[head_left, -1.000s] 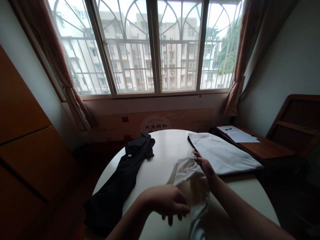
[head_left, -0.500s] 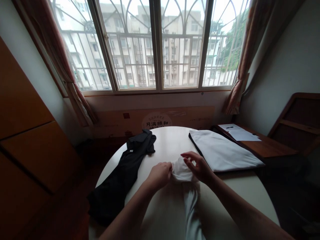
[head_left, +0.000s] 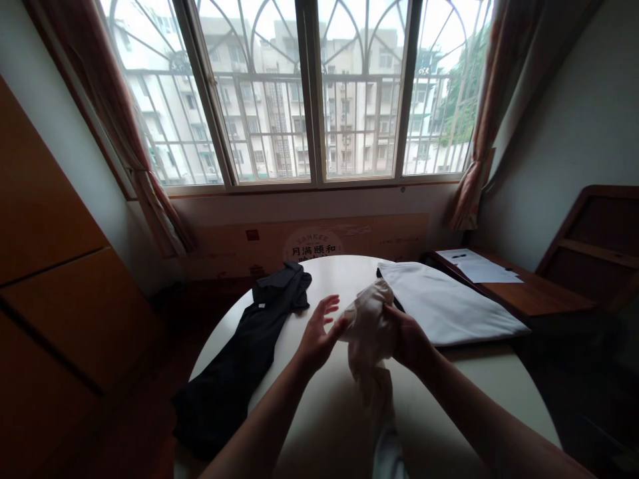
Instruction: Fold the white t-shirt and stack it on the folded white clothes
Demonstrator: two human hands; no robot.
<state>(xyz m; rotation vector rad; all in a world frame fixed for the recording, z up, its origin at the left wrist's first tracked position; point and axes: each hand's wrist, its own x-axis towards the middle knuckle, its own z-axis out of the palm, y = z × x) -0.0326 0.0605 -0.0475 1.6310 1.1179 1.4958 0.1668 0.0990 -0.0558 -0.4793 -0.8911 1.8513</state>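
A crumpled white garment (head_left: 368, 326) hangs above the round white table (head_left: 329, 412), its tail trailing down toward me. My right hand (head_left: 409, 339) is closed on its upper part. Just left of the cloth, my left hand (head_left: 319, 332) is raised with fingers spread, its thumb touching the fabric. A black garment (head_left: 249, 352) lies stretched along the table's left side. On the right side of the table rests a folded white garment (head_left: 444, 306).
A wooden side table (head_left: 524, 293) with papers (head_left: 479, 267) and a pen stands at the right, beside a wooden chair frame (head_left: 594, 239). A printed cardboard box (head_left: 309, 243) sits under the barred window. Wooden cabinets (head_left: 50, 266) line the left.
The white garment has been lifted higher off the table. My left hand has let go of the cloth and opened its fingers; my right hand keeps its hold.
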